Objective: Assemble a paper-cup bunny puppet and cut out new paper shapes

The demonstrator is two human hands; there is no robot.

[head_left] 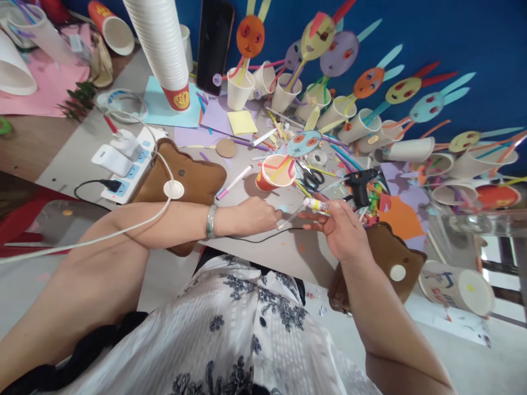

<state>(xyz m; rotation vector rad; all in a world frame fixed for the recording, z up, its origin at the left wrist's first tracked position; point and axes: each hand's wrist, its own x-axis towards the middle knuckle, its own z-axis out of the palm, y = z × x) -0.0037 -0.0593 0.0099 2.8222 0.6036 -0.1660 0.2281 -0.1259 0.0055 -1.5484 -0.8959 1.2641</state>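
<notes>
pinching a marker [316, 204], the right hand [346, 230] faces a curled left hand [256, 217], contents unclear.

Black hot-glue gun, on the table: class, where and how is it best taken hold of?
The black hot-glue gun is probably best gripped round its handle, coming from the person's near side: the handle points that way, while the barrel lies crosswise beyond it. The right hand is nearest but holds a yellow-and-white marker, so that should go down first.
</notes>
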